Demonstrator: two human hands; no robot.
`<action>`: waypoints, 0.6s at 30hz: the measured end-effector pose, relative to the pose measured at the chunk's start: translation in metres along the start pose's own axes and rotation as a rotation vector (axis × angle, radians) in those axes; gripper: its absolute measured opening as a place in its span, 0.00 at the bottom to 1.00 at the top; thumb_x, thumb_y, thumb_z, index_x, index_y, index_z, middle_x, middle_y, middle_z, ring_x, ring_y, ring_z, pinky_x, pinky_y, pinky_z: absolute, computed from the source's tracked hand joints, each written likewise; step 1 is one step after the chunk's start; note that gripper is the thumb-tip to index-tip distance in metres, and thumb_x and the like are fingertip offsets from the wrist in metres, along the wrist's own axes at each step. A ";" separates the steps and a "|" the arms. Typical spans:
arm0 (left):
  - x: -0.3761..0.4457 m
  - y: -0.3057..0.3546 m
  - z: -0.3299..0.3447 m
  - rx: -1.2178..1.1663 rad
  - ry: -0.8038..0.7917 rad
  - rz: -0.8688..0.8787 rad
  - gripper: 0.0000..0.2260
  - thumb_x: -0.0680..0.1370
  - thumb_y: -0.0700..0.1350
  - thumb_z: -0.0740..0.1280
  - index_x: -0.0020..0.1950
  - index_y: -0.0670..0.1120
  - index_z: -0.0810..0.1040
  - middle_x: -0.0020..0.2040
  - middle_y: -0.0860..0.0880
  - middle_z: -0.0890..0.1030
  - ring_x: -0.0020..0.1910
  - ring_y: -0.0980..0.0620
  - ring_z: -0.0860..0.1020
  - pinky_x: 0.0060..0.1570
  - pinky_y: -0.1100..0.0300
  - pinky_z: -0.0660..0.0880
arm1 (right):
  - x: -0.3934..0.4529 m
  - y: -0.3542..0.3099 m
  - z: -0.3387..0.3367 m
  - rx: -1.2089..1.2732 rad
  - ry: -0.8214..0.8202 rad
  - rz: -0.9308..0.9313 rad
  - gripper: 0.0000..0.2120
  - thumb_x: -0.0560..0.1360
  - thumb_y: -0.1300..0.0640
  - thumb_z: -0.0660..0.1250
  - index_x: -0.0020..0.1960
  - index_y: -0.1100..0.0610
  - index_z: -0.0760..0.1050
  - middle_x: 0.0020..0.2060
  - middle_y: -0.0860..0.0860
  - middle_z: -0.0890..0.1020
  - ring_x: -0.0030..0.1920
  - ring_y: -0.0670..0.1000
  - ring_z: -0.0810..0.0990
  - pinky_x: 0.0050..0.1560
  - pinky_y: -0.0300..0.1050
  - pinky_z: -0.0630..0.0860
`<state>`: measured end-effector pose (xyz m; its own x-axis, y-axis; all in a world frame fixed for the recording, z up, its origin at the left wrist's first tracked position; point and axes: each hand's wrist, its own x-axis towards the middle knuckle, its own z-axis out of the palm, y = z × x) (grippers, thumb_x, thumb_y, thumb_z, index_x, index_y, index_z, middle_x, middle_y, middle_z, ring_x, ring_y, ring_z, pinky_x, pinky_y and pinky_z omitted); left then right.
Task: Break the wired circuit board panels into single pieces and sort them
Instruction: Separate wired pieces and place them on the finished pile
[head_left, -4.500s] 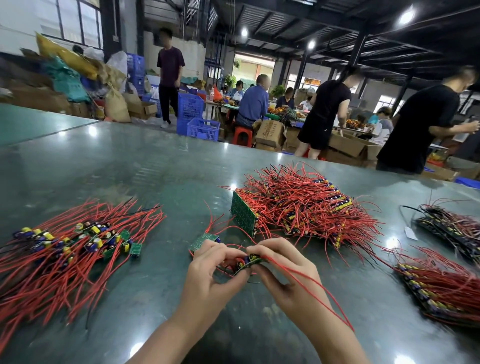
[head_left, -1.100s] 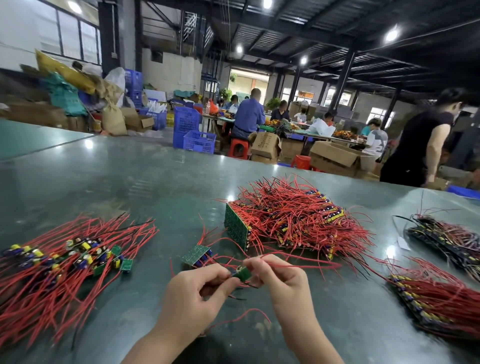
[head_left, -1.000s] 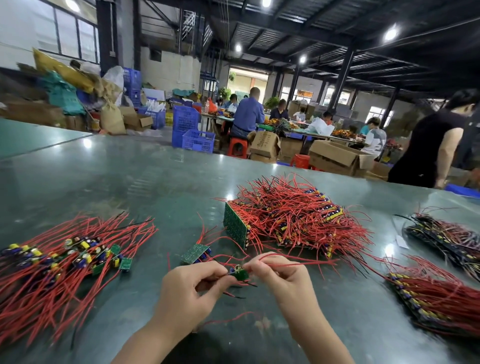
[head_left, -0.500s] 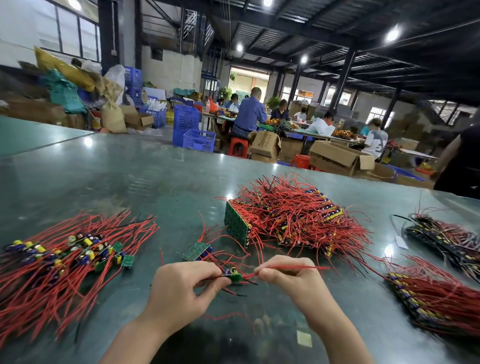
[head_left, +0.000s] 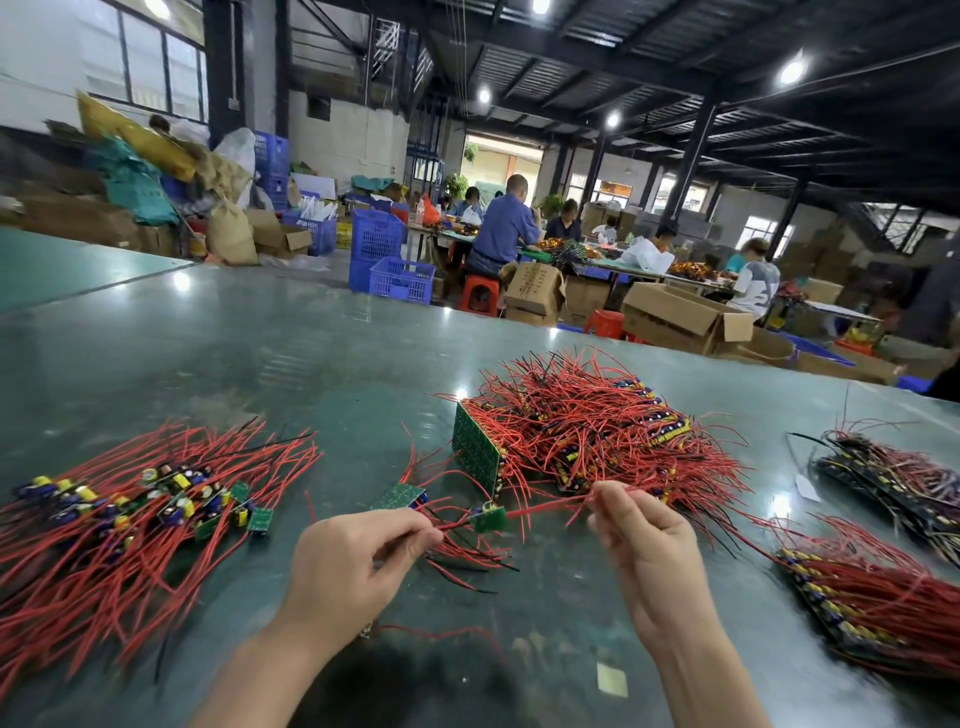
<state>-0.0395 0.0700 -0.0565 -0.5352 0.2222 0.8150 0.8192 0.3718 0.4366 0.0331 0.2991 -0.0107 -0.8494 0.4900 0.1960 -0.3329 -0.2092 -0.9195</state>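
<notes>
A single small green circuit board (head_left: 491, 518) hangs between my hands by its red wires, just above the table. My left hand (head_left: 348, 564) pinches the wires on its left side. My right hand (head_left: 641, 545) pinches the red wire on its right, pulled taut. Beside my left hand lies a short piece of panel (head_left: 397, 497) with wires. Behind stands the big heap of wired panels (head_left: 582, 436), one green panel on edge. At the left lies the pile of single boards (head_left: 130, 514) with red wires.
The table is a dark green glossy top (head_left: 260, 364). At the right lie a red-wired stack (head_left: 872, 603) and a dark-wired stack (head_left: 893, 473). A small paper scrap (head_left: 612, 679) lies near my right wrist. People work at tables beyond the far edge.
My hands have moved apart. They held one piece close together; now the single board hangs between them on stretched wires, my right hand further to the right.
</notes>
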 end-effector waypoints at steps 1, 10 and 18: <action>0.000 0.000 0.000 0.009 -0.001 0.001 0.18 0.77 0.65 0.57 0.44 0.55 0.78 0.35 0.60 0.82 0.30 0.61 0.79 0.29 0.60 0.73 | 0.000 0.001 0.000 0.014 0.024 -0.011 0.26 0.44 0.41 0.83 0.35 0.55 0.85 0.32 0.48 0.84 0.35 0.42 0.81 0.36 0.31 0.77; -0.001 -0.004 -0.005 0.153 -0.086 -0.086 0.16 0.76 0.64 0.53 0.47 0.56 0.74 0.27 0.54 0.77 0.28 0.52 0.74 0.22 0.64 0.62 | 0.001 -0.001 0.002 0.219 0.241 -0.054 0.05 0.64 0.59 0.70 0.34 0.53 0.85 0.32 0.46 0.83 0.32 0.40 0.78 0.34 0.29 0.75; 0.006 0.002 -0.006 -0.204 -0.274 -0.414 0.07 0.72 0.59 0.62 0.42 0.62 0.79 0.34 0.58 0.82 0.38 0.58 0.80 0.46 0.54 0.75 | 0.002 -0.005 0.000 0.220 0.259 -0.084 0.06 0.65 0.60 0.70 0.33 0.53 0.85 0.31 0.46 0.83 0.32 0.40 0.80 0.36 0.29 0.76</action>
<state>-0.0396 0.0665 -0.0483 -0.8337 0.3313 0.4419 0.5374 0.3019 0.7875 0.0332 0.3005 -0.0060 -0.6928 0.7057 0.1485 -0.5011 -0.3230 -0.8028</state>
